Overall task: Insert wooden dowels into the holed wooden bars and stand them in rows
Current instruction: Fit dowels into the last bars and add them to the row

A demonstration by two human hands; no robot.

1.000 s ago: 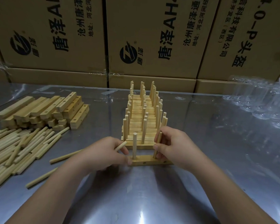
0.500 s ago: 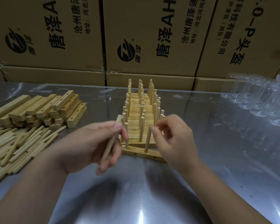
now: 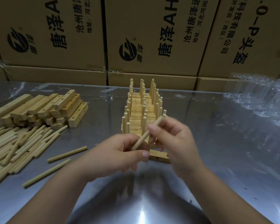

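Just above the table's middle, my left hand point(image 3: 118, 156) and my right hand point(image 3: 174, 139) meet on one slanted wooden dowel point(image 3: 145, 136). The left hand grips its lower end and the right hand pinches it near the middle. Right behind and below them lies a holed wooden bar point(image 3: 159, 157), mostly hidden by the hands. Beyond it, finished bars with upright dowels point(image 3: 141, 109) stand in rows that run away from me.
A stack of holed bars point(image 3: 44, 109) and a pile of loose dowels point(image 3: 14, 146) lie at the left, with two stray dowels point(image 3: 66, 154) nearer me. Clear plastic containers point(image 3: 265, 101) crowd the right. Cardboard boxes point(image 3: 152, 38) wall off the back of the metal table point(image 3: 217, 159).
My right hand has left the dowel standing in the front bar and taken hold of the dowel in my left hand. Both hands have come together in front of the rows.
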